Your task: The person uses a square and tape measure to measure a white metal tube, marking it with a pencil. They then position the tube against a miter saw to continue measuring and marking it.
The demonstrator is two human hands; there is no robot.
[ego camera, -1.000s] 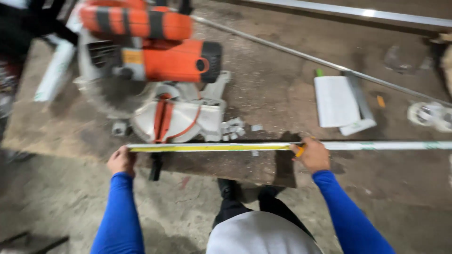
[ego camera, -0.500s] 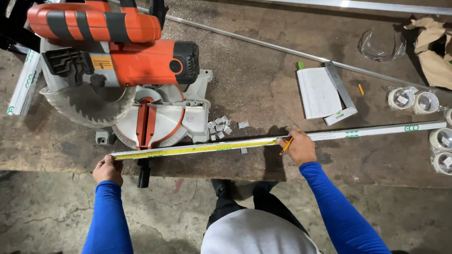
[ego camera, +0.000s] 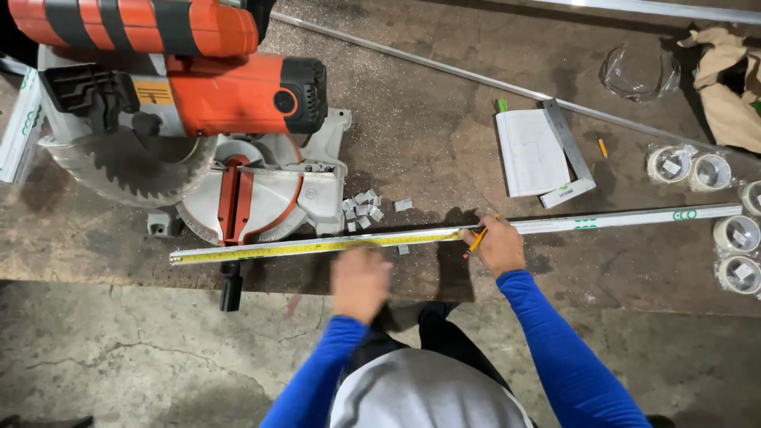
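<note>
The right hand rests on the white strip, which runs along the bench near its front edge and out toward the right end. Its fingers are closed on a pencil whose tip meets the strip. A yellow tape lies stretched along the strip from the right hand to a point in front of the saw, with its far end just beyond the saw's base.

The left hand is blurred, just in front of the tape near the bench's front edge; whether its fingers are apart or together cannot be told, and it does not seem to hold anything.

The orange saw stands at the bench's left end, blade up. Small grey offcuts lie beside its base, just behind the tape. Further back, right of the middle, a notebook lies with a metal square against it. Rolls of tape sit at the right edge, safety glasses and a brown rag near the back right corner. A long thin rod crosses the bench diagonally behind the notebook.
</note>
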